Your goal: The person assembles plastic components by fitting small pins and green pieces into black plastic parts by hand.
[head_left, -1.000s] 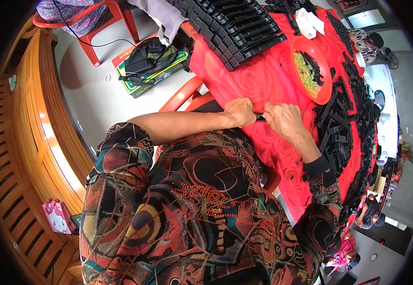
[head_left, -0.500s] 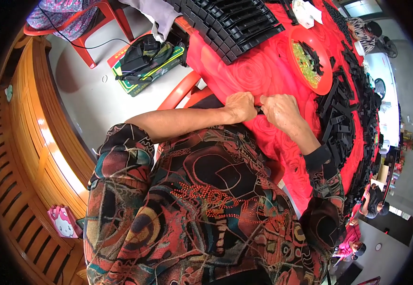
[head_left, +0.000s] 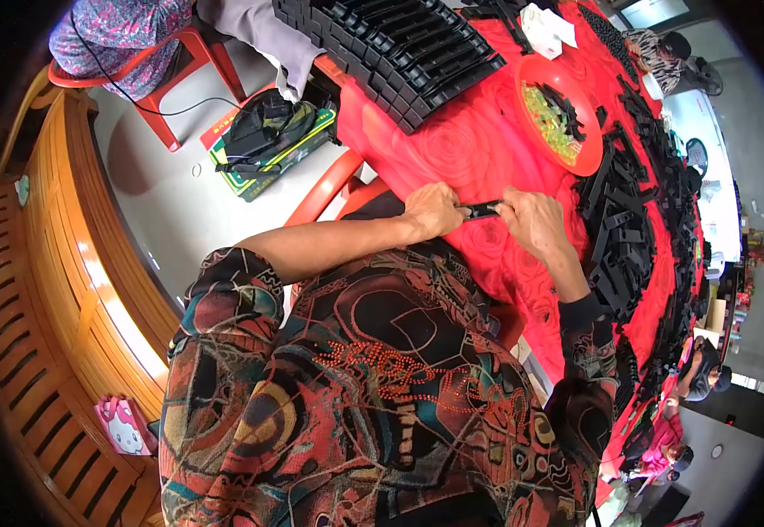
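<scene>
I have one short black piece [head_left: 485,210] between both hands, over the near edge of the table [head_left: 452,145]. Left hand [head_left: 435,211]: grip pinching one end. Right hand [head_left: 533,221]: grip pinching the other. Status, as I judge it — handling of this piece is unfinished. The black stack [head_left: 391,57] near that edge is in ordered rows; loose black pieces [head_left: 615,228], heaped toward the far edge, are left unstacked.
</scene>
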Available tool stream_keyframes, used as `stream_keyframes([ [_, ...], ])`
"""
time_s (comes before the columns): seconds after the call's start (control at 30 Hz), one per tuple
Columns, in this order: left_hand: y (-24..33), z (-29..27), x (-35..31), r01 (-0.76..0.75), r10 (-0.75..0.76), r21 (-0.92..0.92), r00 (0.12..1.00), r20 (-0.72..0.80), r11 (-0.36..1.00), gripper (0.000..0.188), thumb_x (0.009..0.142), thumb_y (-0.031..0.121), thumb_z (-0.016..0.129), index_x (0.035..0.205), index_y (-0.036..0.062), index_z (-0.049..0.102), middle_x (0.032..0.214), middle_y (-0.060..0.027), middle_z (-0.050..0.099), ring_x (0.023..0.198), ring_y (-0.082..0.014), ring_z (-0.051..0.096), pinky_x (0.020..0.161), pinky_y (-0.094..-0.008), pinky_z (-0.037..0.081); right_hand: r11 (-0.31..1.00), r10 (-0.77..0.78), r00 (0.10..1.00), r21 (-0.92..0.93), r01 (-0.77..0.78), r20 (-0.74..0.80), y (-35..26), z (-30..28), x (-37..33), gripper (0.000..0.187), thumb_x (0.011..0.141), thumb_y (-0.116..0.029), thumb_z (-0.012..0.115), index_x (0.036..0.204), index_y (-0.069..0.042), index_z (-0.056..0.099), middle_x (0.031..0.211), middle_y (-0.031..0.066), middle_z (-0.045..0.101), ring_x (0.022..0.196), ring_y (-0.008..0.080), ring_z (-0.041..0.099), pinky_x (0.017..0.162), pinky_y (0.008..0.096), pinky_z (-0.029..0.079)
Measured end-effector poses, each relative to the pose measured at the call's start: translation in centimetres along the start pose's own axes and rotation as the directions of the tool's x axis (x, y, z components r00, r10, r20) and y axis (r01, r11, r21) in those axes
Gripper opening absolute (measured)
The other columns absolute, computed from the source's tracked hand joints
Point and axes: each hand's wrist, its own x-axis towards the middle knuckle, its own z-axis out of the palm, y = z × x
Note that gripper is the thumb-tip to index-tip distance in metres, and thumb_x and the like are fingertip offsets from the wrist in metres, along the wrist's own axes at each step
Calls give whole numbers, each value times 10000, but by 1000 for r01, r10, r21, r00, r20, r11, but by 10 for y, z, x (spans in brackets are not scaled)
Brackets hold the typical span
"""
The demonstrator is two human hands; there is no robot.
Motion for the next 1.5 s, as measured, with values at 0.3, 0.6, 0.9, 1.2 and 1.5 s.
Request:
stream_keyframes([
  [0.3,-4,6,-2,41,-41,-58,999,1,997,289,809,315,629,723,42,673,561,-67,603,507,-167,581,549,-330,460,996,-58,998,65,59,-4,4,8,9,195,785,-220,605,748,-50,518,601,167,552,635,391,568,537,494,412],
  [0.6,-6,4,-1,123,-99,-228,989,114,966,316,832,295,614,697,13,658,563,-54,610,492,-124,579,502,-295,451,995,-89,996,51,90,-20,2,9,11,181,772,-205,613,736,-41,543,610,177,580,620,389,590,542,495,446],
  [0.9,-3,4,-8,109,-96,-184,992,79,977,285,842,270,598,704,25,645,558,-42,603,483,-119,567,508,-287,450,983,-166,986,68,168,-32,1,9,8,189,779,-197,613,737,-45,510,609,168,566,610,378,572,529,484,418],
  [1.2,-19,17,-5,23,-22,-186,1000,7,982,260,827,270,622,723,32,641,559,-40,586,504,-110,540,513,-299,430,991,-134,991,21,134,7,-7,8,7,169,782,-189,594,755,-45,509,627,169,574,632,380,579,548,495,433],
  [1.5,-12,15,-13,-33,23,-138,997,-72,990,243,799,284,636,779,42,655,575,-111,566,563,-208,567,571,-365,436,994,-110,993,27,109,37,-6,8,7,157,772,-204,599,772,-54,551,585,167,576,599,379,592,539,501,448],
])
